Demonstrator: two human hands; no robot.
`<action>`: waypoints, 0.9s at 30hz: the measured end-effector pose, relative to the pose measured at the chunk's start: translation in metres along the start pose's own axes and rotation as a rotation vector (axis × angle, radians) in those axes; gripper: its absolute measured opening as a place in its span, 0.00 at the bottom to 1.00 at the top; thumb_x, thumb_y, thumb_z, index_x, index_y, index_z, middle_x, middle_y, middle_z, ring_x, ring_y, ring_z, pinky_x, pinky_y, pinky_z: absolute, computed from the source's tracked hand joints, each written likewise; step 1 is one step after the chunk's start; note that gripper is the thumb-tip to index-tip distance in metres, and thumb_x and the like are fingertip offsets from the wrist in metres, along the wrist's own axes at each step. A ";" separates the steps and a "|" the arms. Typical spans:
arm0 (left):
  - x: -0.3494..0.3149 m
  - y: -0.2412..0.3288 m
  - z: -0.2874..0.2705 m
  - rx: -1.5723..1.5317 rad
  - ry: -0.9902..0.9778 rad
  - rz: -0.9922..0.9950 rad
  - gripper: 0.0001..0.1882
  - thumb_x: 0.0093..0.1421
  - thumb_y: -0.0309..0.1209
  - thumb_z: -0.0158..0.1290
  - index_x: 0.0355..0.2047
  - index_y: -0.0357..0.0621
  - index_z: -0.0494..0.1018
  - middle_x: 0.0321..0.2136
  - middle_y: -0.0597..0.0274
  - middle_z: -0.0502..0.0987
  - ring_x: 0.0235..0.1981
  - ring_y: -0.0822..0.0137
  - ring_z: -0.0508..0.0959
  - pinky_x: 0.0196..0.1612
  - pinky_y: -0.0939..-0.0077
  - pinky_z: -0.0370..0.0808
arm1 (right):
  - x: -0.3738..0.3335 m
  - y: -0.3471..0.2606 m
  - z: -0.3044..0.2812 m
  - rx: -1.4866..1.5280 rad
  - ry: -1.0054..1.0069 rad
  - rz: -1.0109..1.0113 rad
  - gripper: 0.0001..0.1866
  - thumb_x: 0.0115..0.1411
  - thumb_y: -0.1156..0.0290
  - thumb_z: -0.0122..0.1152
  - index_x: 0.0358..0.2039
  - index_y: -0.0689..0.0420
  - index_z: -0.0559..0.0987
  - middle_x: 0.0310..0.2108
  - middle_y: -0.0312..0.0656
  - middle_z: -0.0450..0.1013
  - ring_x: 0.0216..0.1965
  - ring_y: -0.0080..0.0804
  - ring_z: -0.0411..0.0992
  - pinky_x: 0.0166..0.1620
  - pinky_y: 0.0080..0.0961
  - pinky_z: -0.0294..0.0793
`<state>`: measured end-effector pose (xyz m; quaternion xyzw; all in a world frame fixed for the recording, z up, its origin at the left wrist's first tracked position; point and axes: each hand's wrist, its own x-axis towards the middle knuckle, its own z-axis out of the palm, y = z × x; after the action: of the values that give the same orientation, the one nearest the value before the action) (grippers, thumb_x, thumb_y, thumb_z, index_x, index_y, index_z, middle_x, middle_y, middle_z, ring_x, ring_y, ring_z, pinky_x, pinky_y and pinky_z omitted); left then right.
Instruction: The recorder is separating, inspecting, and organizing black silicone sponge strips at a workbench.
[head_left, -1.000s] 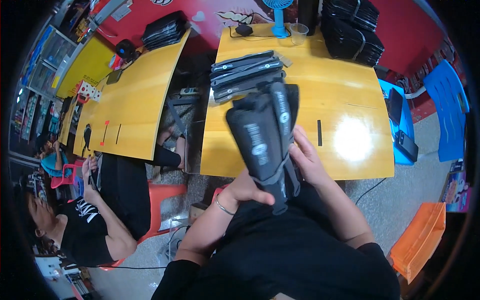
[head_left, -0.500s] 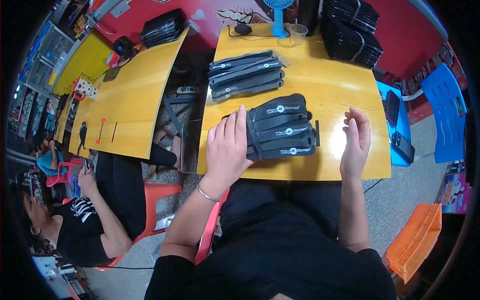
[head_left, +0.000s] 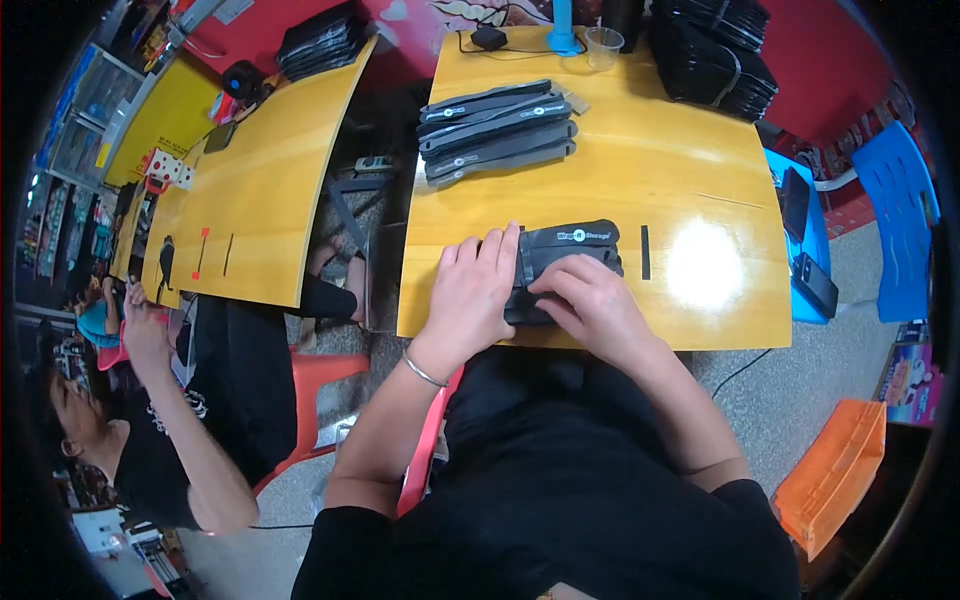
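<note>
A bundle of flat black straps with pale printed labels lies near the table's front edge, a narrow dark band round its left part. My left hand grips the bundle's left end, fingers over the top and thumb on the near side. Over the bundle's near middle, beside the band, is my right hand, its fingers bent and pressed together. What they pinch is hidden, and the hand covers much of the bundle. A short black strip lies on the table just right of the bundle.
On the yellow table behind, more black straps lie in a pile. Tied black packs, a clear cup and a blue fan stand stand at the back. A seated person is on the left, an orange crate on the right.
My right hand has come left from above the table, where it was open, onto the bundle, and its fingers have closed. My left hand stays on the bundle. The person at left has raised a hand.
</note>
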<state>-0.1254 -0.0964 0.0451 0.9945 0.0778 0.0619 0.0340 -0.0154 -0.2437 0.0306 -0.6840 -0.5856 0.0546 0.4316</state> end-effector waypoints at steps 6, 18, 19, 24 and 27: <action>0.004 -0.007 0.002 -0.007 -0.081 0.009 0.54 0.24 0.35 0.69 0.56 0.33 0.58 0.43 0.54 0.69 0.42 0.59 0.70 0.47 0.69 0.65 | -0.001 0.000 0.003 -0.159 -0.042 -0.109 0.09 0.44 0.77 0.62 0.30 0.58 0.77 0.30 0.40 0.71 0.35 0.37 0.71 0.37 0.29 0.71; 0.014 -0.032 0.006 -0.208 -0.187 0.161 0.50 0.26 0.32 0.65 0.54 0.32 0.58 0.44 0.48 0.69 0.47 0.51 0.68 0.52 0.63 0.64 | 0.035 0.012 -0.013 -0.419 -0.347 -0.723 0.06 0.42 0.71 0.54 0.22 0.58 0.74 0.23 0.37 0.66 0.29 0.30 0.70 0.32 0.25 0.73; 0.014 -0.032 0.006 -0.209 -0.188 0.158 0.50 0.26 0.32 0.65 0.54 0.32 0.58 0.44 0.48 0.69 0.47 0.51 0.68 0.52 0.63 0.64 | 0.036 0.013 -0.013 -0.416 -0.349 -0.724 0.06 0.42 0.71 0.54 0.22 0.58 0.74 0.23 0.37 0.66 0.29 0.30 0.70 0.32 0.25 0.73; 0.014 -0.032 0.008 -0.206 -0.189 0.163 0.50 0.27 0.33 0.65 0.54 0.32 0.58 0.44 0.48 0.69 0.47 0.52 0.69 0.53 0.64 0.64 | 0.041 0.019 -0.011 -0.223 -0.425 -0.597 0.08 0.42 0.74 0.61 0.26 0.60 0.78 0.31 0.39 0.74 0.31 0.32 0.74 0.32 0.23 0.75; 0.010 -0.031 0.013 -0.203 -0.118 0.167 0.50 0.27 0.33 0.65 0.54 0.32 0.58 0.43 0.49 0.69 0.47 0.52 0.69 0.53 0.64 0.63 | 0.039 0.022 -0.006 -0.093 -0.375 -0.427 0.07 0.41 0.76 0.62 0.24 0.59 0.79 0.29 0.38 0.74 0.31 0.33 0.73 0.33 0.26 0.75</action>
<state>-0.1181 -0.0654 0.0313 0.9909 -0.0141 0.0132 0.1334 0.0159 -0.2126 0.0365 -0.5422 -0.7879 0.0611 0.2856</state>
